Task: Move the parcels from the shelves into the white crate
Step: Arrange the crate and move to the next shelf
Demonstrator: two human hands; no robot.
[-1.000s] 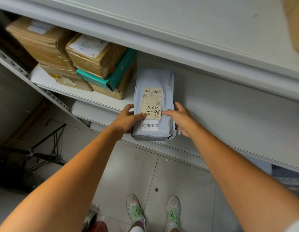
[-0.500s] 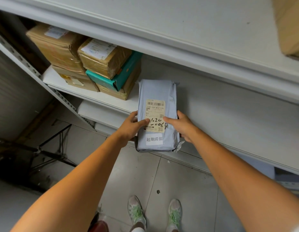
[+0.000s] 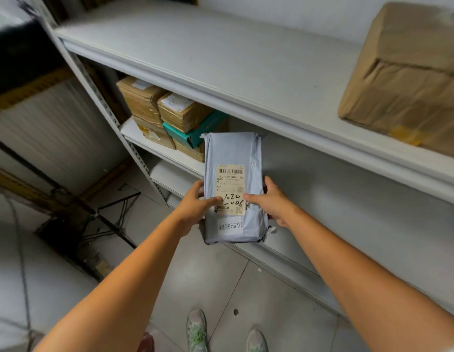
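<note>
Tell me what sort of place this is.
Probably a parcel depot or pickup storeroom. White metal shelving holds taped cardboard parcels with shipping labels, and the left hand and right hand hold a grey mailer bag bearing a barcode label with handwritten numbers.

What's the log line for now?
grey parcel: held over shelf | left hand: grips left side | right hand: grips right side | crate: unseen

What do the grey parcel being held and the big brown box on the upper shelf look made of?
Grey parcel: probably a soft plastic mailer, glossy, wrinkled and folded at the ends, with a paper label. Brown box: likely cardboard wrapped in shiny brown tape, judging by its creases and sheen.
</note>
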